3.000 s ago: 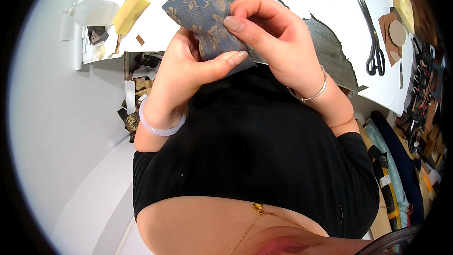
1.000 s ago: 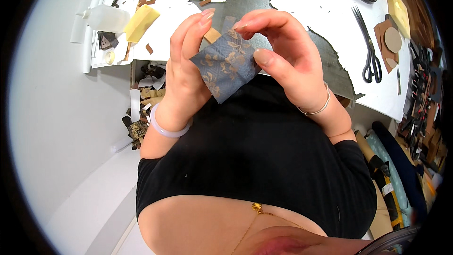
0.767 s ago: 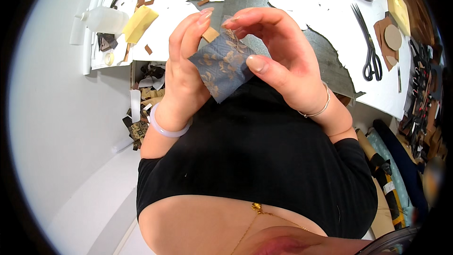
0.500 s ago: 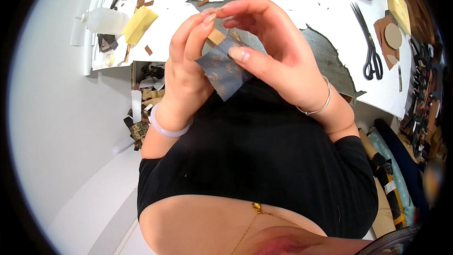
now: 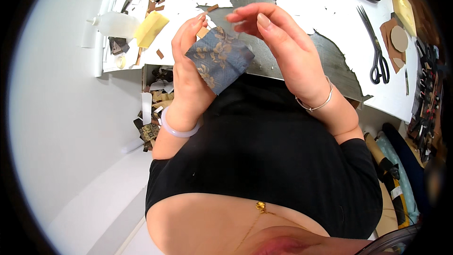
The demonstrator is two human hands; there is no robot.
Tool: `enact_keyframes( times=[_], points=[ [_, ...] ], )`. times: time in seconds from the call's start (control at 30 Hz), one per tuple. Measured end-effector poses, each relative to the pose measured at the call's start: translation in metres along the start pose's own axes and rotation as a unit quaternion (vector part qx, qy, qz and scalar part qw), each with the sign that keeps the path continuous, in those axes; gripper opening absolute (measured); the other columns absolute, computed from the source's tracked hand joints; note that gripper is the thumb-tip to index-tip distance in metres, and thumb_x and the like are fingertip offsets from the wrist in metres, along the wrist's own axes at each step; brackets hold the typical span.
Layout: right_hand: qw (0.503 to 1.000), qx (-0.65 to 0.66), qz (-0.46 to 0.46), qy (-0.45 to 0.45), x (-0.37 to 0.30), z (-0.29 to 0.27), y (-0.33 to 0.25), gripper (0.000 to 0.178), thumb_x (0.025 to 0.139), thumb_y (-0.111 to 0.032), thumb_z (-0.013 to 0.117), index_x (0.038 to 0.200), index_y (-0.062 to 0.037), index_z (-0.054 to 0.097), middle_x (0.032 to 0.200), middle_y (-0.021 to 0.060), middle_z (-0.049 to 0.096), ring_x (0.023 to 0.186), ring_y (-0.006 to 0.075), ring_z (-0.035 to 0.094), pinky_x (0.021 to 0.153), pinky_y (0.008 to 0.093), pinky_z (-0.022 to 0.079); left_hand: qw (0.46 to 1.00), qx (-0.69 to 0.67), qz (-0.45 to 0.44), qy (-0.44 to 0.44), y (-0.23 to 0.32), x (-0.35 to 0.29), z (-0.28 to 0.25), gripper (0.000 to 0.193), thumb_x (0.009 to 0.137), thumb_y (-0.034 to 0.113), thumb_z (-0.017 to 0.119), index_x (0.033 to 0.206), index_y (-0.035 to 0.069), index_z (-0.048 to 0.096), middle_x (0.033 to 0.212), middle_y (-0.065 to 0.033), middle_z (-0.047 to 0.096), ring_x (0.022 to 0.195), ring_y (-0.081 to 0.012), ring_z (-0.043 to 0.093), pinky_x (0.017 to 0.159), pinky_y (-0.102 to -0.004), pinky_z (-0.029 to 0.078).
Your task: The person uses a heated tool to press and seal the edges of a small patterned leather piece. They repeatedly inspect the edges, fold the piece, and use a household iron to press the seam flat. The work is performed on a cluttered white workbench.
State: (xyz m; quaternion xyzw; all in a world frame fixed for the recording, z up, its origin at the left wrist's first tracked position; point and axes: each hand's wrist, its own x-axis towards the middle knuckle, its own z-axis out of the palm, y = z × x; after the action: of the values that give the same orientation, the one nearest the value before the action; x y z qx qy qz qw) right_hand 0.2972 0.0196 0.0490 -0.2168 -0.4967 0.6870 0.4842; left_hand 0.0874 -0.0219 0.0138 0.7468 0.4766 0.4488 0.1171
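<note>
Scraps [image 5: 160,54] litter the white table [image 5: 340,21]; the left hand [image 5: 189,73] grips flowered cloth [image 5: 221,60] from one side, leaving its face uncovered; the right hand [image 5: 287,49] hovers empty, fingers loosely apart.

Pale plain wall [image 5: 56,113] left of a white worktable [image 5: 339,14]

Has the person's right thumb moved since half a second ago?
Yes. Judged against the black shears, the right thumb has shifted toward them and up the picture, off the blue-grey patterned fabric.
</note>
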Motion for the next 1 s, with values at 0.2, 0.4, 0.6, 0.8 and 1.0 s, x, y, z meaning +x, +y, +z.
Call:
enact_keyframes(
  times=[0.2,0.4,0.6,0.8,1.0],
  points=[
    [1.0,-0.002,0.03,-0.006,-0.006,0.0,0.018,0.034,0.109,-0.023,0.055,0.136,-0.0023,0.056,0.13,0.0066,0.063,0.123,0.0159,0.058,0.109,0.0332,0.044,0.913,-0.292,-0.286,0.014,0.03,0.009,-0.006,0.085,0.079,-0.002,0.08,0.151,0.0,0.036,0.141,-0.0136,0.053,0.125,-0.0247,0.06,0.106,-0.0398,0.05],
    [0.999,-0.051,0.018,0.0,-0.015,0.001,0.039,0.046,0.099,-0.026,0.071,0.137,-0.0042,0.055,0.128,0.0067,0.062,0.12,0.0182,0.059,0.107,0.0351,0.045,0.742,-0.525,-0.416,0.031,0.028,0.014,-0.017,0.066,0.094,0.011,0.068,0.15,-0.004,0.036,0.141,-0.0168,0.054,0.122,-0.0338,0.064,0.105,-0.0443,0.053],
    [0.966,-0.233,-0.107,-0.013,-0.017,0.003,0.043,0.056,0.086,-0.023,0.086,0.13,-0.005,0.057,0.122,0.0093,0.064,0.112,0.0212,0.062,0.104,0.0355,0.047,0.729,-0.536,-0.424,0.043,0.024,0.009,-0.014,0.055,0.099,0.018,0.064,0.143,-0.005,0.043,0.136,-0.0169,0.057,0.122,-0.034,0.064,0.104,-0.0436,0.054],
    [0.975,-0.219,0.027,0.004,-0.022,0.0,0.045,0.044,0.086,-0.013,0.084,0.121,-0.0048,0.058,0.118,0.0059,0.068,0.113,0.0168,0.061,0.105,0.0342,0.048,0.711,-0.561,-0.421,0.056,0.021,0.009,-0.017,0.056,0.1,0.03,0.06,0.141,-0.006,0.047,0.135,-0.0175,0.059,0.126,-0.0364,0.062,0.108,-0.0463,0.051],
    [0.97,-0.21,0.116,-0.029,-0.02,-0.001,0.032,0.026,0.088,-0.022,0.082,0.099,-0.0005,0.072,0.091,0.0069,0.072,0.088,0.0149,0.066,0.082,0.031,0.054,0.743,-0.492,-0.447,0.075,0.024,0.013,-0.018,0.072,0.097,0.048,0.056,0.145,-0.005,0.046,0.141,-0.0249,0.057,0.129,-0.0474,0.058,0.109,-0.0551,0.049]
  ],
)
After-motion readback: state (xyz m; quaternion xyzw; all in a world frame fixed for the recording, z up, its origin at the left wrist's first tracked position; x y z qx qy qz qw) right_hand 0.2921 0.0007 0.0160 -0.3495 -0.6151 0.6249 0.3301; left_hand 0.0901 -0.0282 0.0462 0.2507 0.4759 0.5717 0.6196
